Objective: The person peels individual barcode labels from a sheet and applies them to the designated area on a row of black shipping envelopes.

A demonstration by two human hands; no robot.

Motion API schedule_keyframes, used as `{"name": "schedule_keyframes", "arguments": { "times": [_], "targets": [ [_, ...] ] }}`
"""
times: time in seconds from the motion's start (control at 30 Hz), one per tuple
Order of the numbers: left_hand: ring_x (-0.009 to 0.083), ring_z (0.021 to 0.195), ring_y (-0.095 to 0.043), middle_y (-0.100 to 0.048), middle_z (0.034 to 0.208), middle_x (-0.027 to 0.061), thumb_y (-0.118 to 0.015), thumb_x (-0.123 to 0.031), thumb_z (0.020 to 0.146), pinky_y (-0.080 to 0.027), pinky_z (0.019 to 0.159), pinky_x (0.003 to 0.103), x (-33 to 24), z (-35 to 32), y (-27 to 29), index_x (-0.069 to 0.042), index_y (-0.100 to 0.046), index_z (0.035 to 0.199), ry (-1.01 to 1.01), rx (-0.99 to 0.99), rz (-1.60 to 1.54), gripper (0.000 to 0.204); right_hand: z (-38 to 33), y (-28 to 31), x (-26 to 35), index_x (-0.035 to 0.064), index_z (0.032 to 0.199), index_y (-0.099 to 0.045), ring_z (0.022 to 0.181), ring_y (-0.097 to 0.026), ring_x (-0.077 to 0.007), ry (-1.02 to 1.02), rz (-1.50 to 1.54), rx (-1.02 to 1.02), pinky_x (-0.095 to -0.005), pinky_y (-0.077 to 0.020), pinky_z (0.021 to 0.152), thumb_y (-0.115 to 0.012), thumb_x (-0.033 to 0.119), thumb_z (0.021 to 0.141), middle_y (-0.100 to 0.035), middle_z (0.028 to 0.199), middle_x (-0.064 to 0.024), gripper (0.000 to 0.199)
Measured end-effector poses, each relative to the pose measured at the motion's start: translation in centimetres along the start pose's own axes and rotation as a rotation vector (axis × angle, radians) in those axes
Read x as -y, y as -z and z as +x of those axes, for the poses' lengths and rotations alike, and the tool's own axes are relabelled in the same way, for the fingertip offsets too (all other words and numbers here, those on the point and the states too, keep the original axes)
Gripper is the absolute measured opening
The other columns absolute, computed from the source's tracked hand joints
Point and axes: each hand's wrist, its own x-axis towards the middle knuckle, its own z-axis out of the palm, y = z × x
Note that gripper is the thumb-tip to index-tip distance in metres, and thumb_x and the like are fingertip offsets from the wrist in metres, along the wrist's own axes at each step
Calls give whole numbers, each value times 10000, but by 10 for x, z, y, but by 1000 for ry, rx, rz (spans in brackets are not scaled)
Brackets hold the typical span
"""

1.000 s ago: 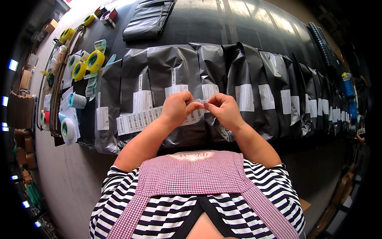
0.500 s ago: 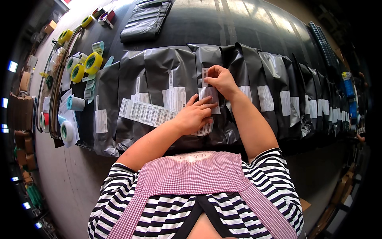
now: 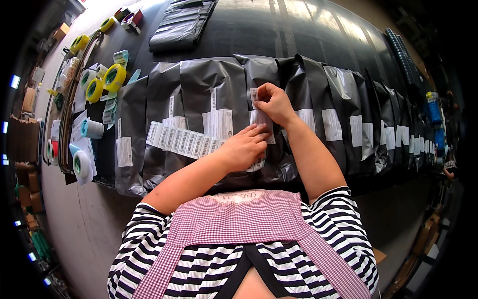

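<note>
Near the tabletop's left edge, tape rolls parked beside overlapping grey bags; across the middle bags, a label strip pinned flat under the left hand, fingers spread, likely to steady peeling. Right hand, since half a second ago, lifted slightly, fingers pinching one small label over a bag.

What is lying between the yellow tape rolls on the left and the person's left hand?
In the head view, grey mailer bags with white labels lie side by side between the yellow tape rolls and the left hand; a label strip crosses them toward that hand.
</note>
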Motion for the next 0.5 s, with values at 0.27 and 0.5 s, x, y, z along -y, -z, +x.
{"name": "schedule_keyframes", "arguments": {
  "times": [0.27,0.5],
  "targets": [
    [315,1416,-439,-608,1366,143,-616,-220,910,-313,1199,442,2,3,-1,-19,-679,1079,-61,-5,40,269,-6,2,7,49,1051,-637,752,-588,-86,76,-113,46,-251,-518,718,-821,-14,748,-652,888,-3,360],
    [310,1392,-467,-584,1408,168,-633,-204,886,-333,1174,434,-3,3,-4,-23,-682,1005,-86,-17,36,222,-3,-8,6,66,1214,-571,664,-506,-121,235,-224,-145,-274,-502,671,-890,-7,652,-509,995,-38,650]
  ]
}}
